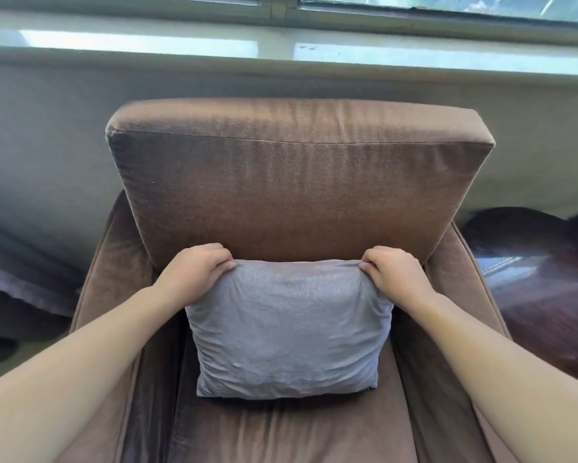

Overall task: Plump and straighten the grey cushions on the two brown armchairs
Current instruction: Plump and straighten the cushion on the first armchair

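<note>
A grey cushion stands upright on the seat of a brown armchair, leaning against its thick backrest. My left hand grips the cushion's top left corner, fingers curled over the fabric. My right hand pinches the top right corner in the same way. The cushion's cover is wrinkled, and its bottom edge rests on the seat. Only this one armchair is in view.
A grey wall and a pale window sill run behind the chair. A dark glossy wooden table stands close to the right armrest. Dark purple upholstery lies to the left of the chair.
</note>
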